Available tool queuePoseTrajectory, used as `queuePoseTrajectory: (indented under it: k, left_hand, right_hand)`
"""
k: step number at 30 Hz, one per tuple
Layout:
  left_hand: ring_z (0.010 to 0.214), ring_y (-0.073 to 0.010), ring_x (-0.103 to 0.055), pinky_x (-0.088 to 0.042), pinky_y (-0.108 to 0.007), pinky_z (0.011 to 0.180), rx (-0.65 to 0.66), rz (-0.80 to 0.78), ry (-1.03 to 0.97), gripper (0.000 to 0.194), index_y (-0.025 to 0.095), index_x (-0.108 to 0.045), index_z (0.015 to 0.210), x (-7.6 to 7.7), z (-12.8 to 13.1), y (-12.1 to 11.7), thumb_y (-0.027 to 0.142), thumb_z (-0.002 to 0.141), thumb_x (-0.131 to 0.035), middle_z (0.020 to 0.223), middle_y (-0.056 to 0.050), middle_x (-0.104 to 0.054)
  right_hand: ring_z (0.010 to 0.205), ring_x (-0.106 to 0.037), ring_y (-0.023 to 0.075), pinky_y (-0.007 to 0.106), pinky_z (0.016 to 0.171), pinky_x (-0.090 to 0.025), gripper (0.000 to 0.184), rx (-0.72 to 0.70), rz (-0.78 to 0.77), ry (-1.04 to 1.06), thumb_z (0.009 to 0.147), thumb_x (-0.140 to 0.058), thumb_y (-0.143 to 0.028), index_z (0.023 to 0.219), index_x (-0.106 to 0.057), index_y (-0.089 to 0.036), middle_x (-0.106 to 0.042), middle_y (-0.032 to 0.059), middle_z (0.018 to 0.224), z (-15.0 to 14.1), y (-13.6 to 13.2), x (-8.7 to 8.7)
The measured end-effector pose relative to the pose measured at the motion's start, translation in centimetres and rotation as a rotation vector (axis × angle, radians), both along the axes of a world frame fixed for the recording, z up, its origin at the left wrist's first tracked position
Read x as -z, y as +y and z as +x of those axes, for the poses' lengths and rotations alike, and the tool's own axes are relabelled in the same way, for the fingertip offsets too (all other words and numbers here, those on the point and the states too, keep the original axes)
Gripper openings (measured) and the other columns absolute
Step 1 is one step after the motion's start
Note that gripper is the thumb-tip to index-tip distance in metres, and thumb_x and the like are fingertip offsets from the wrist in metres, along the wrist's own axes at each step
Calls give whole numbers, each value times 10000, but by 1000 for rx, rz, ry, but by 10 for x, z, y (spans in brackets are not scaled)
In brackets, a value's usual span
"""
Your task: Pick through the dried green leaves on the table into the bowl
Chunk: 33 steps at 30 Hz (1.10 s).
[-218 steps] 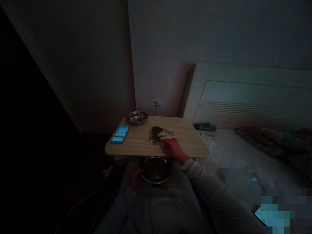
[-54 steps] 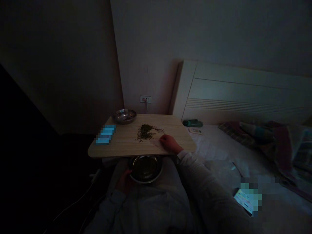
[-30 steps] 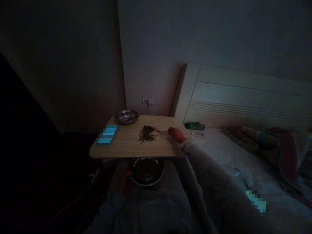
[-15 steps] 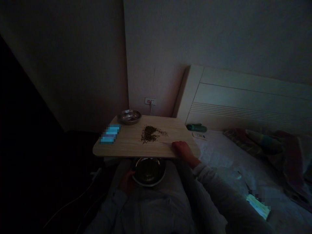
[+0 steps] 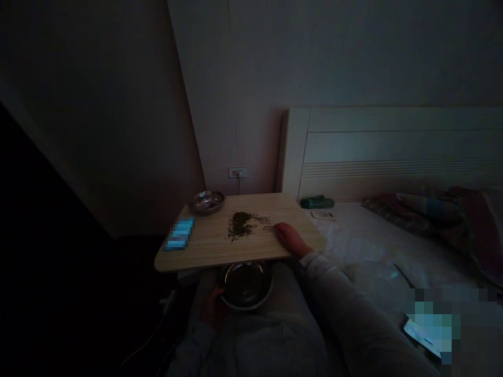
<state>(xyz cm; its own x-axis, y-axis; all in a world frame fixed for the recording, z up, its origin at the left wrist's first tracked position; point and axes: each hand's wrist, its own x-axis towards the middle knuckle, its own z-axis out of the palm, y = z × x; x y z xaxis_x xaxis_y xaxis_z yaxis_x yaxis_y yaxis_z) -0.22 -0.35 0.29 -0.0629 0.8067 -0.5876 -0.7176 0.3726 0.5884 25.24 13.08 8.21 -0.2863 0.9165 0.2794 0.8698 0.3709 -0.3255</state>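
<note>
The room is very dark. A small pile of dark green bits [image 5: 241, 225] lies in the middle of a light wooden table [image 5: 212, 251]. My right hand [image 5: 288, 238] rests on the table just right of the pile, fingers curled, with a thin pale flat piece [image 5: 268, 228] at its fingertips. Below the table's front edge, my left hand [image 5: 214, 309] grips the left rim of a steel bowl [image 5: 246, 285] held on my lap; dark bits show inside it.
A smaller steel dish [image 5: 207, 201] stands at the table's back left, a glowing phone [image 5: 179, 234] on its left side. A wall socket [image 5: 237, 172] with a cable is behind. A bed [image 5: 377, 246] with a white headboard, a green item [image 5: 316, 202] and a second lit screen [image 5: 426, 327] lies to the right.
My right hand has gone out to the far side of the pile, drawn back to the front edge, and now sits beside the pile again. The left hand and bowl stay put.
</note>
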Motion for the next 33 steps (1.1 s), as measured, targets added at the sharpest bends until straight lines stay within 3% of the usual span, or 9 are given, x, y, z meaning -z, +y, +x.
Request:
queuePoseTrajectory:
  k: [10, 15, 22, 25, 30, 33]
  left_hand:
    - [625, -191, -664, -525, -321, 671, -4, -5, 36, 153, 154, -639, 616, 2, -1, 1, 56, 690, -548, 601, -33, -690]
    - [737, -249, -685, -531, -362, 723, 27, -43, 75, 142, 173, -608, 568, 3, -1, 1, 59, 632, -551, 533, -27, -655]
    - [982, -312, -648, -516, -429, 832, 77, 8, 45, 164, 188, -625, 656, 7, 0, 0, 64, 570, -563, 728, -56, -717]
    - [1027, -329, -626, -505, -426, 856, 62, 40, 62, 179, 193, -613, 646, 7, 0, -1, 48, 552, -569, 722, -62, -712]
    - [1028, -354, -622, -513, -444, 828, 167, 55, 22, 330, 192, -652, 779, 7, -2, -3, 26, 507, -568, 814, -80, -723]
    - [972, -357, -638, -520, -433, 792, 193, 44, 41, 318, 186, -637, 695, 10, -5, -5, -15, 470, -540, 717, -72, -707]
  right_hand:
    - [1043, -571, 207, 308, 891, -378, 320, 45, -28, -144, 900, -378, -155, 1121, -610, -163, -648, 111, 1113, -1, -3, -3]
    - [1079, -551, 206, 329, 918, -358, 331, 9, -34, -137, 898, -386, -155, 1152, -597, -179, -629, 106, 1159, -1, -3, -2]
    - [1148, -512, 206, 357, 961, -333, 362, 23, -46, -105, 902, -362, -149, 1171, -595, -218, -602, 79, 1227, -2, -6, -5]
    - [1167, -503, 209, 366, 975, -328, 377, 20, -60, -96, 897, -360, -140, 1190, -585, -213, -593, 81, 1247, -2, -5, -4]
    - [1173, -502, 217, 374, 970, -343, 380, 8, -56, -98, 896, -363, -148, 1204, -577, -212, -581, 75, 1269, -1, -3, 0]
    - [1168, -507, 210, 367, 970, -350, 381, 12, -48, -97, 898, -361, -156, 1207, -577, -211, -586, 81, 1263, -1, -4, -1]
